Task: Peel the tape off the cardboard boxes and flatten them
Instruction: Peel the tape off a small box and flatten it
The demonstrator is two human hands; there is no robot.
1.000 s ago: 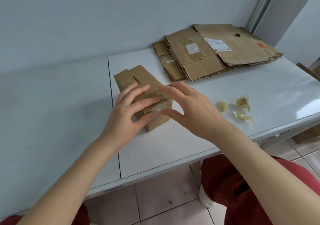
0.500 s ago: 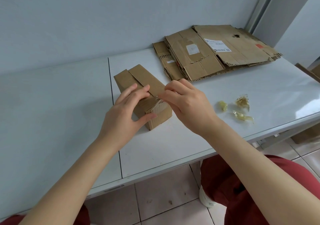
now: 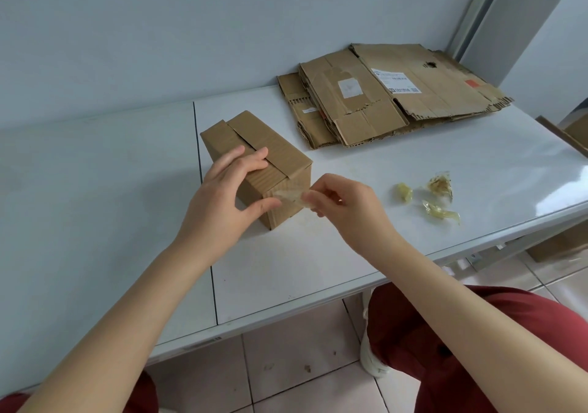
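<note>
Pinching a strip of clear tape (image 3: pixel 290 196) between thumb and fingertips of the right hand (image 3: pixel 345 204), the far end lying against the near face of the cardboard box (image 3: pixel 280 158), just left of the pinch. Gripping that box with the left hand (image 3: pixel 222 196), fingers over the top, thumb on the near face, box standing on the white table (image 3: pixel 318 263). Right of the pinch, three crumpled tape wads (image 3: pixel 440 186); beyond it, a stack of flattened cardboard (image 3: pixel 391 94).

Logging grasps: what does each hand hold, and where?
Right hand pinches the tape strip by its peeled end. Left hand holds the box across its top and near face.
</note>
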